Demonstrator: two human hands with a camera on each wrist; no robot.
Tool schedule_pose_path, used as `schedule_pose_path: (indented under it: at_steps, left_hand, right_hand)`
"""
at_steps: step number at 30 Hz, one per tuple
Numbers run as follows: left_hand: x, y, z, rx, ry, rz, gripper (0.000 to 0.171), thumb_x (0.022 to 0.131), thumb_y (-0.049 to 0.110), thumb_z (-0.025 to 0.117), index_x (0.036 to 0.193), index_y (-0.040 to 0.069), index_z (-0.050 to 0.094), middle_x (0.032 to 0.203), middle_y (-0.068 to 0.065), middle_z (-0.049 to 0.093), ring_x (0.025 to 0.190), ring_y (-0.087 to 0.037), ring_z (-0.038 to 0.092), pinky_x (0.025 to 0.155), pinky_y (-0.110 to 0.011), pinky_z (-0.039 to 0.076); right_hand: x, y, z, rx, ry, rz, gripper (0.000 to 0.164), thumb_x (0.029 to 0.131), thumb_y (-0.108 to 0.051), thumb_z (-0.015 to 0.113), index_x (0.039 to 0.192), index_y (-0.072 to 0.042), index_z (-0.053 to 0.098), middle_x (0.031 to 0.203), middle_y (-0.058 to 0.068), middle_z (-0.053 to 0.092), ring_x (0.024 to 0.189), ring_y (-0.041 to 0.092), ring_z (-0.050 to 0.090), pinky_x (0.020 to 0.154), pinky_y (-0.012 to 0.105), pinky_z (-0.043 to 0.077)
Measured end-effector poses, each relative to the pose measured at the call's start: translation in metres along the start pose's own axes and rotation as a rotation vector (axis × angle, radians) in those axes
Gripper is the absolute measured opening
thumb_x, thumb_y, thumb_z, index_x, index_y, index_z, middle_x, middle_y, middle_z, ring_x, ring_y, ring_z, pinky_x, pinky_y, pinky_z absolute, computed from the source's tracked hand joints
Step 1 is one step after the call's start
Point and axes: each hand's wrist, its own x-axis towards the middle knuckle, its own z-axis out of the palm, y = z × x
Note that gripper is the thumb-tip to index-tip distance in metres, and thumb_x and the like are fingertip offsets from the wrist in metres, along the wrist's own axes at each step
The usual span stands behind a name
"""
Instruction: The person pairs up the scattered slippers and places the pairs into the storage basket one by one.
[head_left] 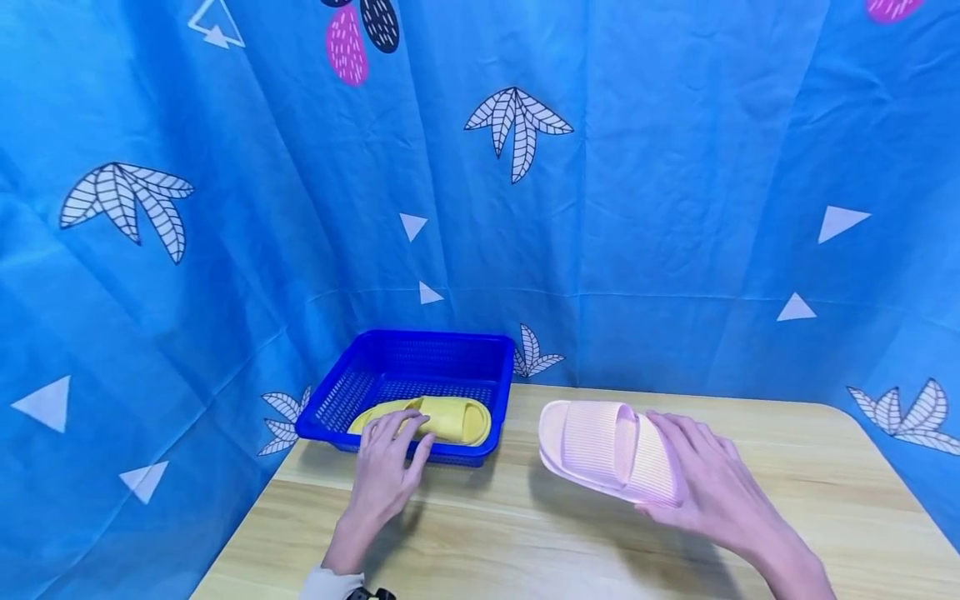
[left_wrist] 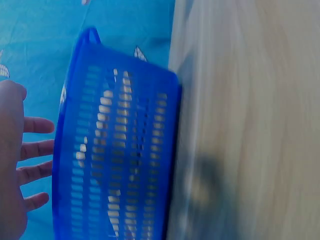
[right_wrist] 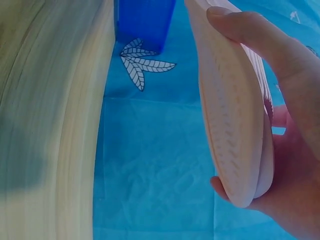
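My right hand (head_left: 705, 483) grips pink slippers (head_left: 592, 442) with ribbed straps, raised above the table. They look like a pair fitted together. In the right wrist view the thumb presses the pale sole (right_wrist: 230, 110) and the fingers lie on the far side. A yellow slipper (head_left: 446, 418) lies in a blue plastic basket (head_left: 318, 421). My left hand (head_left: 386, 475) hovers at the near rim, fingers loosely spread over the yellow slipper; whether they touch it I cannot tell. In the left wrist view these fingers stand above the perforated basket side (left_wrist: 120, 150).
The basket stands at the back left of a light wooden table (head_left: 480, 542). A blue patterned curtain (head_left: 675, 208) hangs behind the table and along its left side. A dark watch (head_left: 371, 593) shows at my left wrist.
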Motion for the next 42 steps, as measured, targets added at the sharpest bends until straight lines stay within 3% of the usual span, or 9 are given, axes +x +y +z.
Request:
schedule_pose_path:
  at_steps: [9, 13, 20, 31, 35, 42]
  left_hand:
    - [-0.011, -0.022, -0.001, 0.047, -0.030, -0.052, 0.028, 0.101, 0.031, 0.060, 0.115, 0.011, 0.074, 0.120, -0.009, 0.068, 0.116, -0.032, 0.058, 0.100, -0.058, 0.034]
    - [-0.012, -0.033, -0.003, 0.091, -0.085, -0.067, 0.031, 0.102, 0.035, 0.058, 0.117, 0.012, 0.073, 0.123, -0.009, 0.066, 0.119, -0.034, 0.056, 0.104, -0.061, 0.031]
    - [-0.017, -0.047, -0.009, 0.139, -0.141, -0.066, 0.032, 0.105, 0.033, 0.053, 0.114, 0.012, 0.075, 0.120, -0.010, 0.066, 0.119, -0.037, 0.055, 0.109, -0.067, 0.026]
    - [-0.021, -0.057, -0.008, 0.165, -0.142, -0.010, 0.027, 0.106, 0.024, 0.044, 0.102, 0.013, 0.069, 0.105, -0.011, 0.066, 0.105, -0.037, 0.059, 0.106, -0.066, 0.030]
    - [-0.022, -0.059, -0.008, 0.177, -0.141, 0.007, 0.026, 0.106, 0.024, 0.042, 0.099, 0.013, 0.065, 0.101, -0.010, 0.063, 0.101, -0.038, 0.057, 0.101, -0.065, 0.033]
    - [-0.026, -0.057, -0.009, 0.187, -0.169, -0.015, 0.026, 0.107, 0.024, 0.042, 0.101, 0.011, 0.063, 0.101, -0.011, 0.062, 0.100, -0.039, 0.055, 0.098, -0.063, 0.033]
  right_hand:
    - [-0.004, 0.002, 0.004, 0.039, 0.036, 0.007, 0.113, 0.056, -0.062, 0.094, 0.145, -0.005, 0.052, 0.130, 0.007, 0.059, 0.112, 0.025, 0.056, 0.080, 0.050, 0.045]
    - [-0.003, 0.003, 0.005, 0.039, 0.054, 0.008, 0.114, 0.053, -0.054, 0.097, 0.146, -0.005, 0.052, 0.132, 0.009, 0.059, 0.114, 0.027, 0.056, 0.081, 0.051, 0.045]
    - [0.000, 0.003, 0.004, 0.042, 0.046, 0.013, 0.115, 0.055, -0.060, 0.095, 0.147, -0.006, 0.051, 0.133, 0.009, 0.059, 0.115, 0.027, 0.055, 0.083, 0.052, 0.045]
    - [0.018, 0.003, 0.008, 0.041, 0.061, -0.002, 0.113, 0.054, -0.052, 0.097, 0.146, -0.006, 0.052, 0.133, 0.007, 0.060, 0.115, 0.026, 0.056, 0.086, 0.056, 0.046]
    - [0.029, 0.002, 0.010, 0.041, 0.059, -0.012, 0.111, 0.059, -0.058, 0.093, 0.146, -0.004, 0.051, 0.133, 0.009, 0.060, 0.116, 0.029, 0.056, 0.086, 0.058, 0.047]
    - [0.051, -0.003, 0.018, 0.045, 0.026, -0.002, 0.110, 0.063, -0.059, 0.090, 0.147, -0.001, 0.048, 0.133, 0.013, 0.058, 0.115, 0.031, 0.055, 0.084, 0.056, 0.048]
